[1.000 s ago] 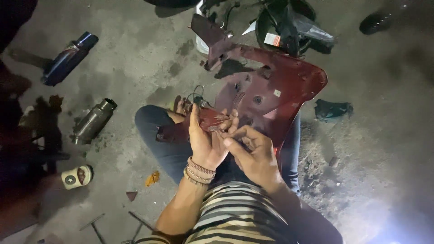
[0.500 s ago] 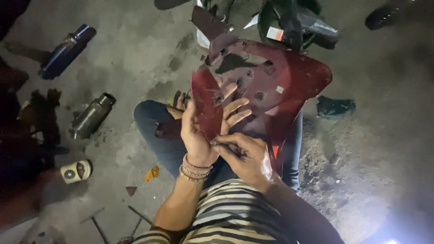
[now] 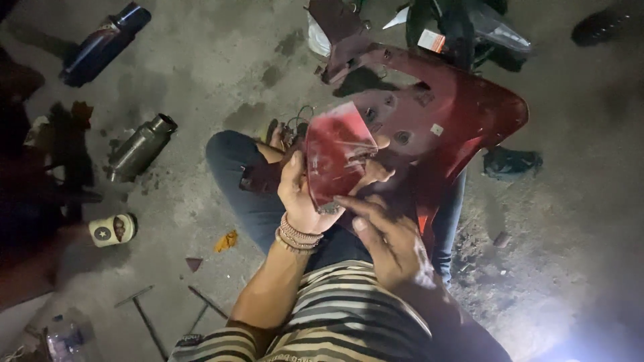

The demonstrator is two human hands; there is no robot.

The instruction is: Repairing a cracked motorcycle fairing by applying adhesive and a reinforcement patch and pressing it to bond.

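I sit on a concrete floor with a large dark red plastic body panel resting across my legs. My left hand, with beaded bracelets at the wrist, grips a smaller red flat panel piece and holds it up, tilted toward me. Just below that piece hovers my right hand, index finger stretched out and touching its lower edge. I cannot tell if the right hand holds anything small. Thin wires show beyond the piece.
On the floor to the left lie a dark metal cylinder, a blue cylinder and a small cream cup-shaped object. Thin metal rods lie near my left elbow. Black parts sit beyond the panel, a dark rag at right.
My left hand has lifted and turned the small red piece so its flat face shows. My right hand dropped slightly below it, finger on its lower edge.
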